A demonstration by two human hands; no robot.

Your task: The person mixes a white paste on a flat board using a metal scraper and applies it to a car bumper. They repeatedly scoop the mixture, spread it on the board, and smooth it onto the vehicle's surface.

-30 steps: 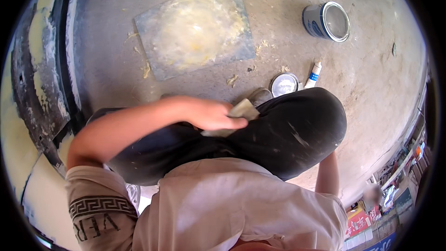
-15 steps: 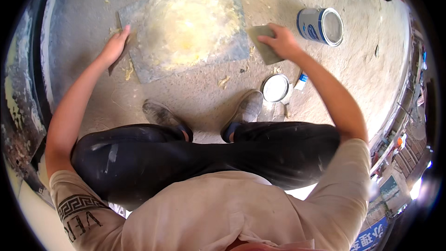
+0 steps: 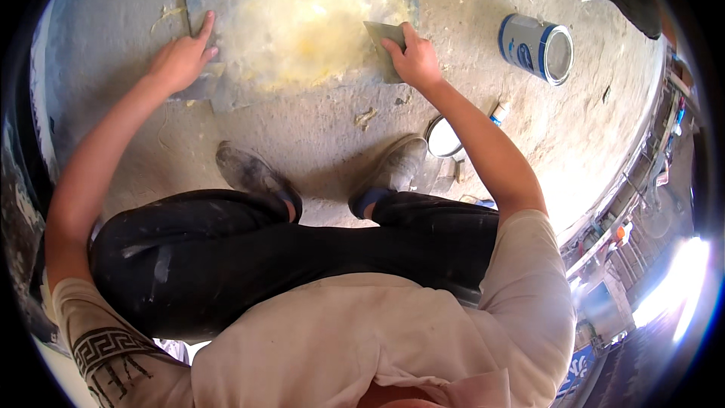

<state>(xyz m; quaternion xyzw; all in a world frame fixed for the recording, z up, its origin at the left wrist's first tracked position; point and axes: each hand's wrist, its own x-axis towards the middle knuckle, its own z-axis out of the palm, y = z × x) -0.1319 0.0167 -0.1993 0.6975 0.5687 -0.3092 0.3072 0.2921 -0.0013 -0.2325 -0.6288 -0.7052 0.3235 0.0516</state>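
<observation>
Yellow paste (image 3: 310, 30) coats a board (image 3: 249, 95) on the floor (image 3: 321, 140) as the right hand (image 3: 419, 63), clasping a scraper (image 3: 388, 49), has swung in over its right side, bringing tool to paste. The left hand (image 3: 180, 62) parts finger and thumb opposite, hold unclear.

The head-worn fisheye looks steeply down from above. It sits close over the shirt (image 3: 325, 340), facing the floor (image 3: 581, 136).

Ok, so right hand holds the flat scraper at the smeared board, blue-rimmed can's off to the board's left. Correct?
Not the can's side: in the head view the blue-rimmed can is off to the smeared board's right. The right hand does hold the flat scraper there.
</observation>
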